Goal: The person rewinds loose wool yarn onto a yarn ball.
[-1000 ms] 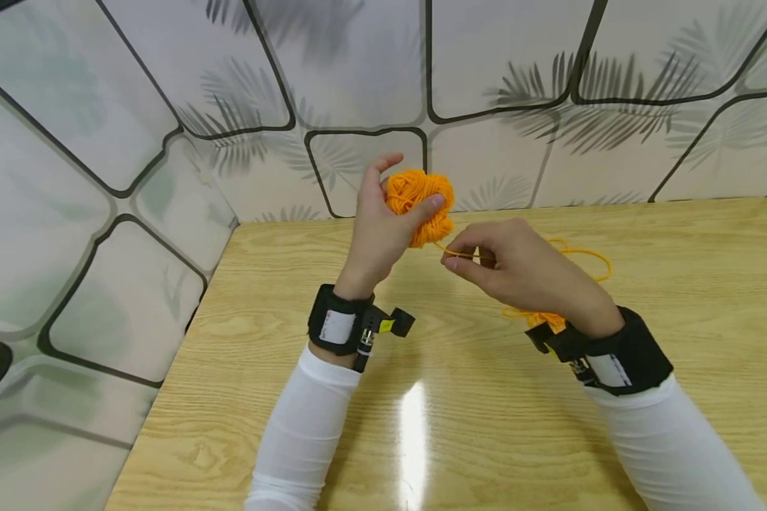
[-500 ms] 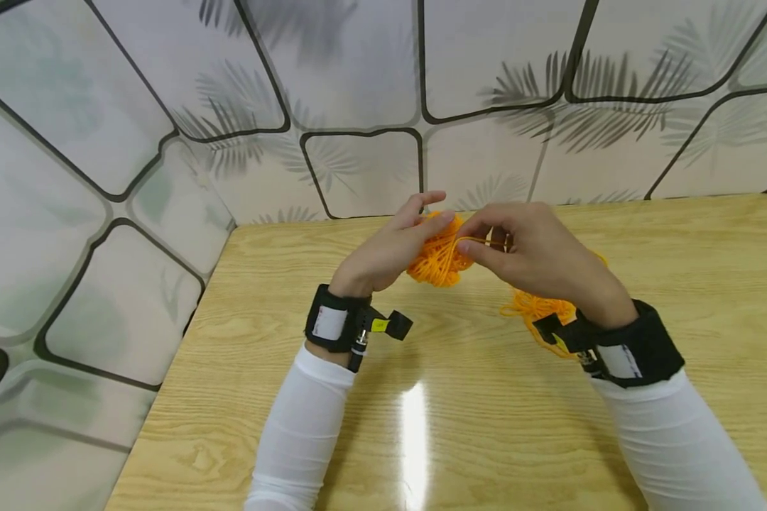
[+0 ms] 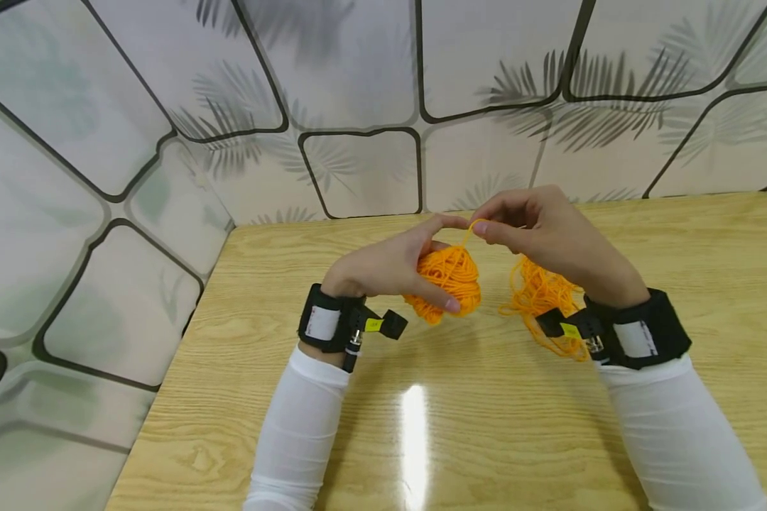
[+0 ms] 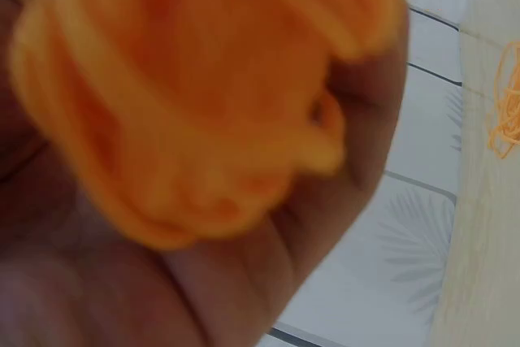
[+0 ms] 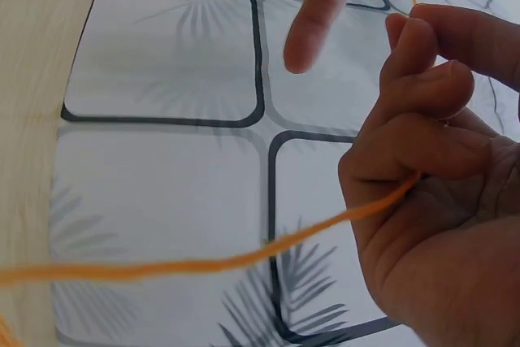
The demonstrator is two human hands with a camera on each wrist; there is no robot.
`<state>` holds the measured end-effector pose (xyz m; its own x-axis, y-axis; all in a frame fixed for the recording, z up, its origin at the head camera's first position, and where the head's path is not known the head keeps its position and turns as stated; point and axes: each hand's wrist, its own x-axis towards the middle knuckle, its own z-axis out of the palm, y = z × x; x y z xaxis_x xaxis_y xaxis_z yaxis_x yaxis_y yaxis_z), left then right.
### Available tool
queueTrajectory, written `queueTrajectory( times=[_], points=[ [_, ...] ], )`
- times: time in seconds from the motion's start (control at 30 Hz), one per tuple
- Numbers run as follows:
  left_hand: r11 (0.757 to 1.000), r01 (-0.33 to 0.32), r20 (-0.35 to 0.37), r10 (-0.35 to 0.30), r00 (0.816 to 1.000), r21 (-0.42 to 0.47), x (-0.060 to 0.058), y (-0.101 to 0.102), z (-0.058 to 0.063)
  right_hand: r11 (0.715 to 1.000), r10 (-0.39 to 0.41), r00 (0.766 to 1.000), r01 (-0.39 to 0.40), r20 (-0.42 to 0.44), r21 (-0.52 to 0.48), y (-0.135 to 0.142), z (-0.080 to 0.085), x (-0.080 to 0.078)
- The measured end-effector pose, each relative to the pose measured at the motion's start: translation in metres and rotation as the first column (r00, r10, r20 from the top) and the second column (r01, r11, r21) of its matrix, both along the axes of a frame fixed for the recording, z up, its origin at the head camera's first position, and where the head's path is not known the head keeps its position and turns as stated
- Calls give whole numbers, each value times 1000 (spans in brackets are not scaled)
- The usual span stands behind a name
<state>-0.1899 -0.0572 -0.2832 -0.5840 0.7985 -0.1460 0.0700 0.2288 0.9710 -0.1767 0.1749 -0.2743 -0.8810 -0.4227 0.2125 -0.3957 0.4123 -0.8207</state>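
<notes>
My left hand (image 3: 393,262) grips an orange ball of yarn (image 3: 452,275), its thumb across the near side. Close up in the left wrist view, the yarn ball (image 4: 203,95) lies blurred against the palm. Just right of it, my right hand (image 3: 543,227) pinches a single yarn strand (image 3: 468,234) between thumb and forefinger, above the ball. From the right hand (image 5: 439,144) in the right wrist view, the strand (image 5: 203,266) trails off to the left through the curled fingers. A loose heap of the same yarn (image 3: 543,294) lies on the table, partly behind the right wrist.
The wooden table (image 3: 281,426) spreads below both arms. Behind it and at the left rises a wall (image 3: 358,170) with a stone and leaf pattern. Black wrist straps with small cameras (image 3: 393,324) stick out near the hands.
The yarn ball has come down from its raised position and turned in my left hand. My right hand has moved from below the ball, past its side, to above it, still pinching the strand.
</notes>
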Motion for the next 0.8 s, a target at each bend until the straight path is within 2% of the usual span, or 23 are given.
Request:
queueTrajectory(
  times=[0.1, 0.23, 0.33, 0.4, 0.5, 0.6, 0.73, 0.8],
  points=[
    [999, -20, -10, 21, 1000, 51, 0, -1, 2, 999, -12, 996, 15, 86, -34, 5, -2, -3],
    [982, -81, -21, 86, 996, 171, -3, -3, 4, 996, -34, 990, 45, 138, -79, 5, -8, -9],
    [942, -144, 27, 143, 989, 303, -5, -5, 4, 995, -18, 992, 30, 126, -100, 2, -15, -15],
    [898, -208, 85, 189, 978, 387, -7, -6, 5, 996, 4, 995, 5, 101, -88, -2, -19, -17],
    [821, -327, 185, 270, 945, 468, -9, -7, 5, 998, 56, 997, -54, 49, -33, -10, -24, -19],
    [760, -447, 253, 369, 894, 472, -11, -6, 6, 991, 111, 994, -109, -16, 74, -21, -26, -16],
    [712, -567, 305, 478, 824, 414, -11, -5, 8, 970, 169, 983, -152, -75, 191, -29, -25, -8],
    [705, -587, 301, 504, 810, 399, -12, -5, 9, 961, 185, 979, -163, -83, 224, -31, -23, -4]
  ],
)
